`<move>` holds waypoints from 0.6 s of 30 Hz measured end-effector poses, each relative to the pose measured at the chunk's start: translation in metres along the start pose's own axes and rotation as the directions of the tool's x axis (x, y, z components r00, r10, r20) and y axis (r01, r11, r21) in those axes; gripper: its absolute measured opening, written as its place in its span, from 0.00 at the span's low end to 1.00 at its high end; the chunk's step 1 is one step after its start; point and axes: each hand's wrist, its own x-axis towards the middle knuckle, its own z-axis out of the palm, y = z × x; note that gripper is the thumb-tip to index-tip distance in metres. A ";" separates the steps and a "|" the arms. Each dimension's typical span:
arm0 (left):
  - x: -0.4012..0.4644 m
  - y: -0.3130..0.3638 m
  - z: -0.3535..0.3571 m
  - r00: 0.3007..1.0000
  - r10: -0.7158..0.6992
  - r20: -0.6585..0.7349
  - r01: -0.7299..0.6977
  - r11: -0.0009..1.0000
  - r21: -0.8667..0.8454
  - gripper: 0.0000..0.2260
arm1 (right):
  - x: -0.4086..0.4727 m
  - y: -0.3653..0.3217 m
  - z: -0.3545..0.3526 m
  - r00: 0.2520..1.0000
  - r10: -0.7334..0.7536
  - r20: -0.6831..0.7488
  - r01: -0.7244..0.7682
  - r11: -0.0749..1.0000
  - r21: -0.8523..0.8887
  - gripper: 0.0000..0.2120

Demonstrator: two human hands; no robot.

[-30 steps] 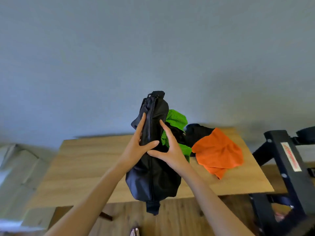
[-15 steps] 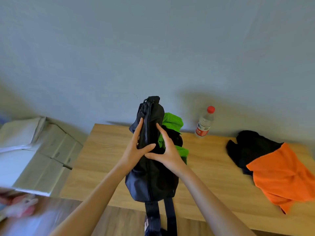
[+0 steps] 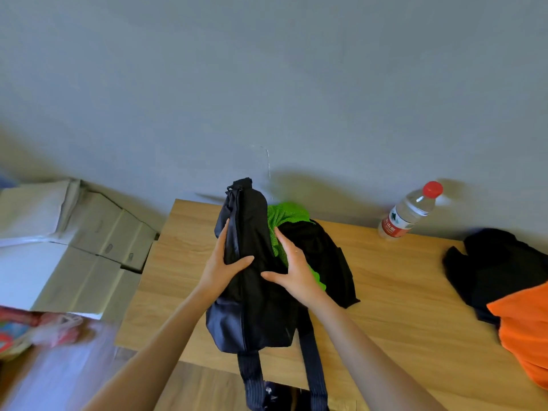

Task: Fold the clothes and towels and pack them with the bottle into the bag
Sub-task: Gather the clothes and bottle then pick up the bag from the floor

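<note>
A black bag (image 3: 255, 307) stands on edge on the wooden table (image 3: 385, 292), zipper seam facing me, straps hanging over the front edge. My left hand (image 3: 222, 262) grips its left side, thumb across the front. My right hand (image 3: 293, 268) holds its right side, thumb on the bag and fingers against a green mesh garment (image 3: 281, 218) and a black cloth (image 3: 323, 256) lying right behind. A clear water bottle (image 3: 410, 213) with a red cap stands at the table's back. At the far right lie a black garment (image 3: 498, 271) and an orange towel (image 3: 525, 330).
Stacked cardboard boxes (image 3: 74, 253) sit on the floor left of the table. A blurred red and white object (image 3: 35, 330) lies at the lower left. A grey wall runs behind the table. Bare tabletop shows between the bag and the black garment.
The view has swung left and dropped, so the bottle and the boxes have come into sight. The bag has sunk lower onto the table. Both hands keep their hold on it.
</note>
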 end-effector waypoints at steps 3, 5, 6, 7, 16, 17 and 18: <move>0.004 -0.008 -0.011 0.996 -0.076 -0.045 0.077 0.997 0.027 0.39 | 0.008 0.013 0.000 0.999 0.024 -0.026 -0.031 0.946 -0.322 0.38; 0.003 -0.011 -0.016 0.992 -0.104 -0.075 0.107 0.993 0.044 0.38 | 0.011 0.021 -0.003 0.999 0.040 -0.004 -0.038 0.902 -0.430 0.34; 0.002 -0.012 -0.017 0.990 -0.112 -0.089 0.118 0.991 0.062 0.38 | 0.013 0.024 -0.004 0.999 0.046 0.025 -0.029 0.883 -0.469 0.32; 0.000 -0.012 -0.018 0.988 -0.117 -0.105 0.125 0.989 0.082 0.38 | 0.015 0.026 -0.005 0.997 0.056 0.060 -0.018 0.865 -0.501 0.31; -0.005 -0.018 -0.022 0.957 -0.067 -0.281 0.131 0.968 0.216 0.40 | 0.001 0.052 -0.021 0.955 0.232 0.187 -0.035 0.711 -0.702 0.23; -0.006 -0.018 -0.021 0.953 -0.058 -0.296 0.136 0.959 0.250 0.43 | -0.002 0.053 -0.023 0.957 0.229 0.180 -0.030 0.692 -0.721 0.24; -0.007 -0.017 -0.019 0.950 -0.032 -0.310 0.127 0.949 0.290 0.45 | -0.005 0.053 -0.024 0.961 0.218 0.169 -0.029 0.689 -0.724 0.25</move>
